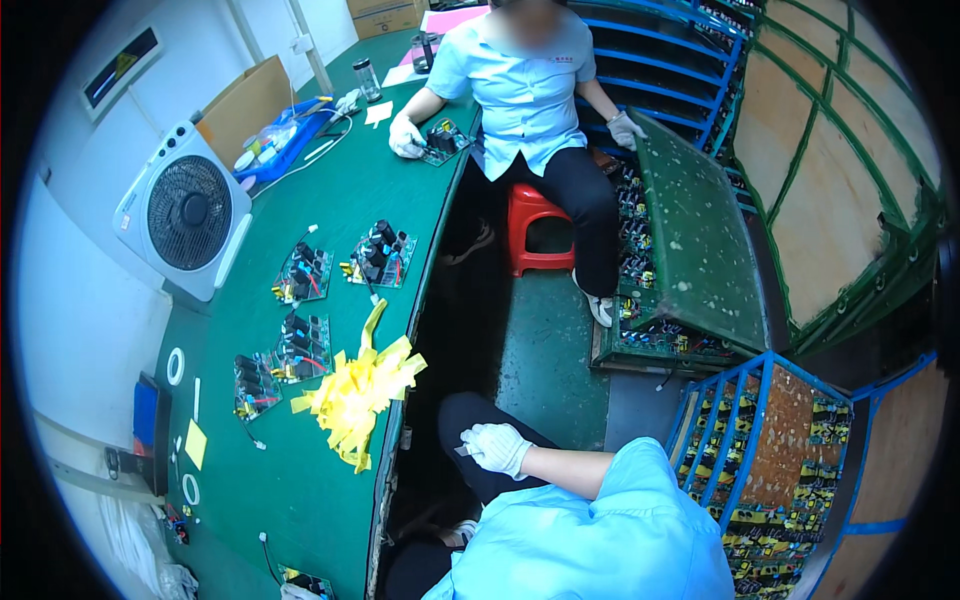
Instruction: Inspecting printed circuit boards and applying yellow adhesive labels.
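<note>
My right hand [495, 449], in a white glove, rests over my dark-trousered thigh with its fingers curled. A small greyish piece pokes out at the fingertips, too small to name. At the picture's lower edge, the white-gloved fingers of my left hand [297, 592] are on the rim of a circuit board [310, 580]; most of that hand is cut off. A thin lead with a white plug rises from this board. Farther up the green table [330, 510] lies a heap of yellow tape strips [362, 392], with several circuit boards [303, 347] carrying black capacitors beyond and beside it.
Across from me, a person [525, 90] on a red stool [535, 230] has one gloved hand on a circuit board [447, 140], the other on a tilted green panel [695, 230] above board-filled trays. A fan [188, 205] stands at left. Blue-framed racks [770, 430] of boards are at right.
</note>
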`<state>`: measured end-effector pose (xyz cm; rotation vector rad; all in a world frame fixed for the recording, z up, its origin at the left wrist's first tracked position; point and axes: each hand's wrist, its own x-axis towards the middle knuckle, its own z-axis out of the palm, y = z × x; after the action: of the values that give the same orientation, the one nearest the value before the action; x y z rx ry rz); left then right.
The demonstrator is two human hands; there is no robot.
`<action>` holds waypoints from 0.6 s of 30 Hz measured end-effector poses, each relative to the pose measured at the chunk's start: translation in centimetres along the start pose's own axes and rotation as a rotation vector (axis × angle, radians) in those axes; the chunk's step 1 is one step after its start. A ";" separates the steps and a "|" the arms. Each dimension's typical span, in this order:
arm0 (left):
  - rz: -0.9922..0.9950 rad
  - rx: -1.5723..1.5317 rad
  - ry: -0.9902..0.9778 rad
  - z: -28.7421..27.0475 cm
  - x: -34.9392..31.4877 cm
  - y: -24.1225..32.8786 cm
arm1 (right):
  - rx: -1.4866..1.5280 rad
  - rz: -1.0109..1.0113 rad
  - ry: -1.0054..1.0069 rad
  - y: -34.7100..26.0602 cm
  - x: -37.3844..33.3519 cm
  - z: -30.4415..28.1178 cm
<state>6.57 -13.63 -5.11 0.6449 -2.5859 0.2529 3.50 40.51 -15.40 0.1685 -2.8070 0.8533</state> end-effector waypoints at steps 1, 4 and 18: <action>-0.016 -0.001 0.004 0.0 0.1 0.1 | 0.000 0.005 0.012 0.0 -0.1 0.0; -0.032 -0.003 0.006 -0.1 0.1 0.2 | -0.039 0.029 -0.030 0.1 -0.1 0.1; 0.074 -0.174 -0.110 -4.9 0.7 3.2 | -0.042 0.033 -0.057 -0.1 0.3 -0.8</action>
<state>6.35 -9.75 -0.68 0.5144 -2.7021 0.0146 3.33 40.83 -14.60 0.1421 -2.8864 0.8081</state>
